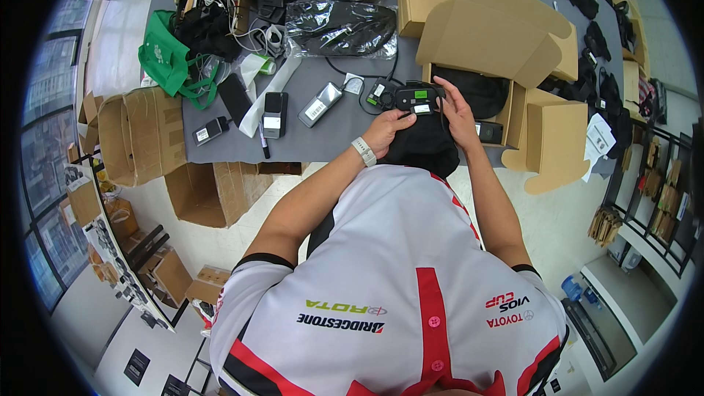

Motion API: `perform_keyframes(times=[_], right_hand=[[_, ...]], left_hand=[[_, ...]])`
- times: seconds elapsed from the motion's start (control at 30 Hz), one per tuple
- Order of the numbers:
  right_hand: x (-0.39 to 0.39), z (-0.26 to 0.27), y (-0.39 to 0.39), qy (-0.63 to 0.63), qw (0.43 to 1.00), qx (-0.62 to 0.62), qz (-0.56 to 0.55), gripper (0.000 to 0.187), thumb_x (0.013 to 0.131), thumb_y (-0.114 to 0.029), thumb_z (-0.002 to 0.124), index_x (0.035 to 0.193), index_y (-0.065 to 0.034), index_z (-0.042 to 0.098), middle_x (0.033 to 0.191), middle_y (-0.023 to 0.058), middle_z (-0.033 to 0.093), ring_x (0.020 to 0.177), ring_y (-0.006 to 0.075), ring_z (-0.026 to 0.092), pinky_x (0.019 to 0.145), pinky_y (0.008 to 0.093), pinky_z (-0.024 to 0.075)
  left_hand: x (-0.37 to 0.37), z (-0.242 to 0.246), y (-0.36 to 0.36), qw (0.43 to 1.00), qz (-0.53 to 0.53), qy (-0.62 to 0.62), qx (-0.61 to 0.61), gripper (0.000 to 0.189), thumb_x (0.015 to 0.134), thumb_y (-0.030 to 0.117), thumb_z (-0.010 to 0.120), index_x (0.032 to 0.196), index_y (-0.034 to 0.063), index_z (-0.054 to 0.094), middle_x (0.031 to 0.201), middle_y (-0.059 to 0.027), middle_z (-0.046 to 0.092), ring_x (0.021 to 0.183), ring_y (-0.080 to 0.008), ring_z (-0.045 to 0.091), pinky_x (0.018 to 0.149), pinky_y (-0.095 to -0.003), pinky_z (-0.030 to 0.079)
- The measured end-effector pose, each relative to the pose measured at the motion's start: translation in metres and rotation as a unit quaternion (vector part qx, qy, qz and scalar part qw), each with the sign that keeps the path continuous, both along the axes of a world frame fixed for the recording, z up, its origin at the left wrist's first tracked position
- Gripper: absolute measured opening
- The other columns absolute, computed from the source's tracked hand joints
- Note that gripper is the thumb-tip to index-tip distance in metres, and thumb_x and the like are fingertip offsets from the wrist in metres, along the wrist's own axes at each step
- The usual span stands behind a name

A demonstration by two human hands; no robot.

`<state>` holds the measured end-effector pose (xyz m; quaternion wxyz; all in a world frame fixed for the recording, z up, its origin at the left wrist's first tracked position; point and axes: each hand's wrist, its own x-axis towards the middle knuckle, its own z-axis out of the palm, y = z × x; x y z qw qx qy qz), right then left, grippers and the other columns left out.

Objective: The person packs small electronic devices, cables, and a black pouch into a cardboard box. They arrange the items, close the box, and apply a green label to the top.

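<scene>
A small black electronic device (406, 100) with a green label and a white label is held above the table edge. My left hand (389, 131), a pale watch on its wrist, grips the device's lower left side. At its right side, my right hand (455, 111) curls around the end, fingers partly spread. Just left of it lies another black device (378, 89) with a green sticker and a cable (360, 100). Beneath my hands a black fabric item (421, 146) hangs at the table edge. An open cardboard box (511, 121) holding a black pouch (478, 93) stands to the right.
On the grey table (335, 143) are a labelled silver-black device (320, 104), a black device (275, 114), a marker (264, 146) and a smaller device (210, 131). A green bag (165, 55) sits farther left. A plastic-wrapped black item (341, 28) lies behind. Open cartons (143, 137) flank the left edge.
</scene>
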<state>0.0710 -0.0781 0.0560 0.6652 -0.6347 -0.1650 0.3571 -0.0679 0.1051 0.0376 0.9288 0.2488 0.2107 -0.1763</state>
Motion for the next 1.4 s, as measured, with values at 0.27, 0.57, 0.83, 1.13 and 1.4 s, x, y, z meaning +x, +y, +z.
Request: perform_keyframes(times=[0.27, 0.57, 0.83, 1.13, 1.4], right_hand=[[-0.003, 0.003, 0.002, 0.032, 0.999, 0.007, -0.011, 0.05, 0.11, -0.013, 0.056, 0.158, -0.0047, 0.046, 0.147, 0.0084, 0.058, 0.132, 0.0133, 0.056, 0.113, 0.0278, 0.0422], [-0.002, 0.0, 0.0, 0.067, 0.998, 0.003, -0.013, 0.046, 0.112, -0.017, 0.057, 0.155, -0.0038, 0.048, 0.141, 0.0077, 0.063, 0.129, 0.0138, 0.059, 0.111, 0.0281, 0.0451], [-0.003, -0.006, 0.0, 0.094, 0.995, -0.002, -0.023, 0.042, 0.112, -0.022, 0.059, 0.15, -0.0048, 0.055, 0.136, 0.0047, 0.066, 0.125, 0.0116, 0.061, 0.108, 0.0276, 0.0483], [-0.005, -0.004, 0.001, 0.107, 0.994, -0.004, -0.024, 0.041, 0.112, -0.018, 0.058, 0.149, -0.0017, 0.054, 0.137, 0.0069, 0.067, 0.126, 0.013, 0.061, 0.109, 0.0272, 0.0472], [-0.004, -0.007, 0.001, 0.106, 0.994, -0.004, -0.027, 0.04, 0.112, -0.017, 0.057, 0.149, -0.0009, 0.053, 0.136, 0.007, 0.067, 0.126, 0.0131, 0.061, 0.109, 0.027, 0.0472]], left_hand=[[0.0, -0.004, -0.001, 1.0, 0.005, 0.002, -0.006, 0.034, 0.109, 0.022, 0.065, 0.134, -0.0012, 0.066, 0.125, -0.011, 0.075, 0.111, -0.0168, 0.073, 0.1, -0.0321, 0.058], [0.001, 0.001, 0.0, 1.0, 0.003, 0.003, 0.008, 0.033, 0.109, 0.022, 0.065, 0.133, -0.0011, 0.067, 0.124, -0.0105, 0.075, 0.11, -0.0163, 0.073, 0.1, -0.0315, 0.057], [0.0, -0.003, 0.001, 1.0, 0.002, 0.004, 0.004, 0.034, 0.108, 0.022, 0.066, 0.133, 0.0, 0.067, 0.125, -0.01, 0.075, 0.112, -0.0166, 0.072, 0.102, -0.032, 0.056], [-0.003, 0.002, 0.004, 0.999, 0.015, 0.032, -0.021, 0.033, 0.103, 0.015, 0.068, 0.132, -0.0006, 0.068, 0.126, -0.0102, 0.075, 0.114, -0.0184, 0.072, 0.104, -0.0333, 0.056], [-0.002, 0.006, 0.005, 0.999, 0.012, 0.029, -0.025, 0.032, 0.102, 0.015, 0.068, 0.13, -0.001, 0.069, 0.124, -0.0112, 0.075, 0.112, -0.0191, 0.073, 0.102, -0.0337, 0.057]])
